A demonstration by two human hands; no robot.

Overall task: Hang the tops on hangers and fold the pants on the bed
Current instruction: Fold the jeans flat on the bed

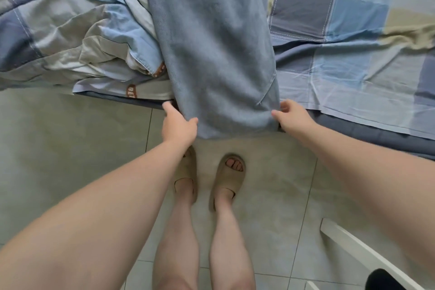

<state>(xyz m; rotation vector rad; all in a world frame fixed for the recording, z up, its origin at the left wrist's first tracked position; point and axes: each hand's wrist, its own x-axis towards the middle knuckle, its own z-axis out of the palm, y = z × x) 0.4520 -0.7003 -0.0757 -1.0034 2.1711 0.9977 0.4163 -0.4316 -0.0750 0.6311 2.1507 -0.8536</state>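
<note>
Hands (180,125) (290,116) pinching blue-grey pants (211,42), smooth, overhanging bed (353,73)

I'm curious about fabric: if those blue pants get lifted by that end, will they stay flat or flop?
Probably flop: the pants drape limply over the bed edge. The weave looks thick, so likely fairly heavy. With left hand and right hand gripping the corners, the middle may sag.

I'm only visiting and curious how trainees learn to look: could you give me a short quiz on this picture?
1. True or false: the left hand and the right hand both grip the blue-grey garment.
2. What lies left of it? A) a rumpled quilt B) a hanger C) a suitcase
3. Fill in: the garment's held end hangs over the bed's ____.
Key: 1 true; 2 A; 3 edge.
</note>
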